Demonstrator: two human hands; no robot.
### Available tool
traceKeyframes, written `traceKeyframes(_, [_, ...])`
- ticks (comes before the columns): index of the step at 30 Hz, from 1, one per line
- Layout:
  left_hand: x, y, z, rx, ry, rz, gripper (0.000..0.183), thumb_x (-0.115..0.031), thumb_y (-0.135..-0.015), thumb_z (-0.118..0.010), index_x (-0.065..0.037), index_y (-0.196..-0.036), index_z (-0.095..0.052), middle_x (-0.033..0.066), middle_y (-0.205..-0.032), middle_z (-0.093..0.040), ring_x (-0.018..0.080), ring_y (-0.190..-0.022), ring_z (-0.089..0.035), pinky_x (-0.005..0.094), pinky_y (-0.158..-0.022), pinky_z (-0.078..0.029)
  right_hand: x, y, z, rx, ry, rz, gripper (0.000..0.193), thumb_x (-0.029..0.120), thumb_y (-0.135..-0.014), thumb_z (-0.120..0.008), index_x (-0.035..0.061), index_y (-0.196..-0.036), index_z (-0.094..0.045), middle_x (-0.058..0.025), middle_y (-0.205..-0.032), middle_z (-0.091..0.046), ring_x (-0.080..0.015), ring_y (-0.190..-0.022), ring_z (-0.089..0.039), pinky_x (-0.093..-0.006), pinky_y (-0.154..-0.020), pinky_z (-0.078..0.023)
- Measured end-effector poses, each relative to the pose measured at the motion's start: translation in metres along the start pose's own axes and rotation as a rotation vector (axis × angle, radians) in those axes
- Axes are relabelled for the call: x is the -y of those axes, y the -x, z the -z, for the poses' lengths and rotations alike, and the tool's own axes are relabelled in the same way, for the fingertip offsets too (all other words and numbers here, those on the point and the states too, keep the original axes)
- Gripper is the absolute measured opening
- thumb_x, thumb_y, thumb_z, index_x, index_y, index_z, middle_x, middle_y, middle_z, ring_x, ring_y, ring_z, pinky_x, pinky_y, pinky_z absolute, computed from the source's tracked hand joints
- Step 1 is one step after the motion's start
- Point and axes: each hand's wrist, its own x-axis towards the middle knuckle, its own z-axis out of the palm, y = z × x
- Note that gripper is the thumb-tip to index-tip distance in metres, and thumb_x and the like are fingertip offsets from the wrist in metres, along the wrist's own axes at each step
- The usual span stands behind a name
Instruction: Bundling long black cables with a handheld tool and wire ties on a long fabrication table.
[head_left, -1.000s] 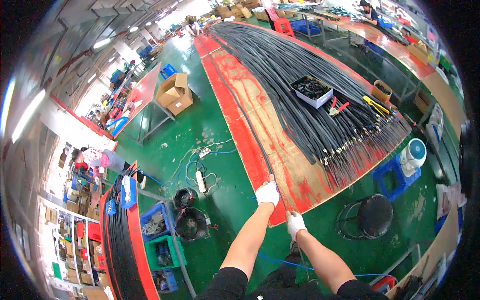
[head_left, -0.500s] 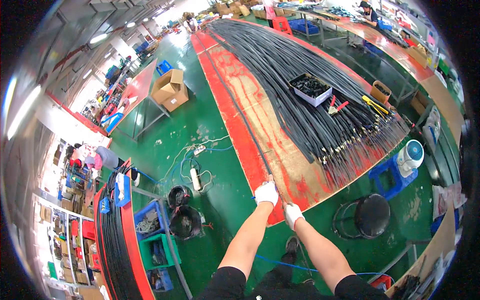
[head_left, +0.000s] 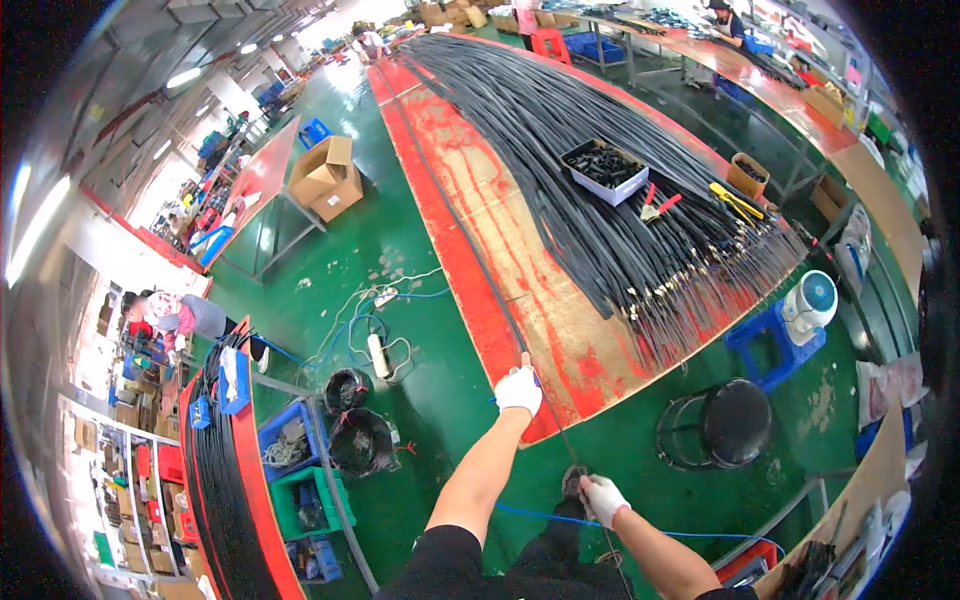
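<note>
My left hand (head_left: pixel 519 388), in a white glove, is closed around the near end of a long black sleeve (head_left: pixel 478 252) at the table's near left corner. That sleeve runs along the table's left side toward the far end. Small blue bits show beside the left hand; what they belong to is hidden. A thin dark line (head_left: pixel 566 436) comes from the left hand past the table edge to my gloved right hand (head_left: pixel 604 499). The right hand is closed on it, in front of my body, and the line trails below.
Many black sleeves (head_left: pixel 560 180) with bare ends cover the table (head_left: pixel 590 398). On them rest a white box (head_left: pixel 606 176) of black parts, red-handled pliers (head_left: pixel 660 208) and a yellow tool (head_left: pixel 736 202). A black stool (head_left: pixel 736 420) stands right, buckets (head_left: pixel 362 440) left. Other people work farther off.
My right hand has moved back from the table edge toward my body, drawing out the thin line. My left hand stays closed at the table corner. The whole view has shifted slightly.
</note>
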Motion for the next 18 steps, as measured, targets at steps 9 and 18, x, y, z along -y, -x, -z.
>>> traceKeyframes(9, [-0.029, 0.011, -0.008, -0.067, -0.058, -0.052, 0.058, -0.019, -0.098, -0.051, -0.007, -0.154, -0.047, 0.0218, -0.112, -0.072, 0.0364, -0.094, -0.075, 0.0486, -0.08, -0.06, 0.041, -0.035, -0.014, -0.326, 0.344, 0.368, 0.044, 0.038, -0.107, -0.057, -0.0025, -0.1, -0.071, -0.0142, -0.088, -0.071, -0.0224, -0.08, -0.06, -0.0392, -0.075, -0.049])
traceKeyframes(18, [-0.053, 0.067, -0.03, -0.1, -0.133, 0.018, 0.052, -0.02, -0.105, -0.04, -0.006, -0.155, -0.046, 0.0228, -0.117, -0.071, 0.0372, -0.103, -0.074, 0.0488, -0.086, -0.06, -0.213, 0.154, 0.086, -0.508, 0.473, 0.428, 0.045, 0.042, -0.105, -0.052, 0.0007, -0.104, -0.07, -0.0302, -0.104, -0.07, -0.0511, -0.104, -0.064, -0.0518, -0.088, -0.052])
